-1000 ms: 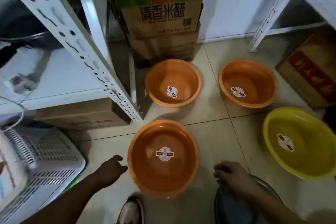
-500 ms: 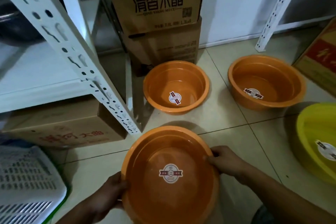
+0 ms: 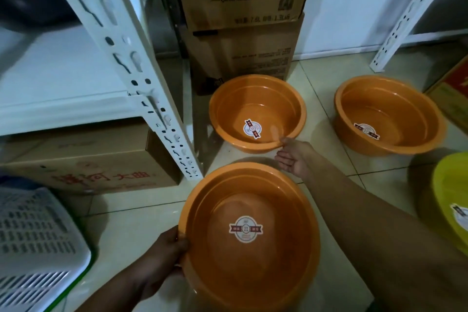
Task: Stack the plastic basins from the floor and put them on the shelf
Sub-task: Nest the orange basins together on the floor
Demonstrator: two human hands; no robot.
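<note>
My left hand [image 3: 162,258] grips the left rim of a large orange basin [image 3: 253,200], held just above the floor in the lower middle. Beyond it a smaller orange basin [image 3: 255,99] stands on the tiles. My right hand [image 3: 295,157] reaches its near right rim, with the thumb over the edge and the fingers under it. A third orange basin [image 3: 387,104] sits at the right. Part of a yellow basin [image 3: 448,192] shows at the right edge. A white metal shelf [image 3: 63,76] stands at the left.
Two stacked cardboard boxes [image 3: 243,33] stand against the wall behind the far basin. Another box [image 3: 83,159] lies under the left shelf. A white slotted crate [image 3: 35,243] is at the lower left. A second shelf post [image 3: 405,18] rises at the right.
My right hand left the near basin's right rim and moved forward to the far basin's rim. The left hand alone now holds the near basin. The view moved closer.
</note>
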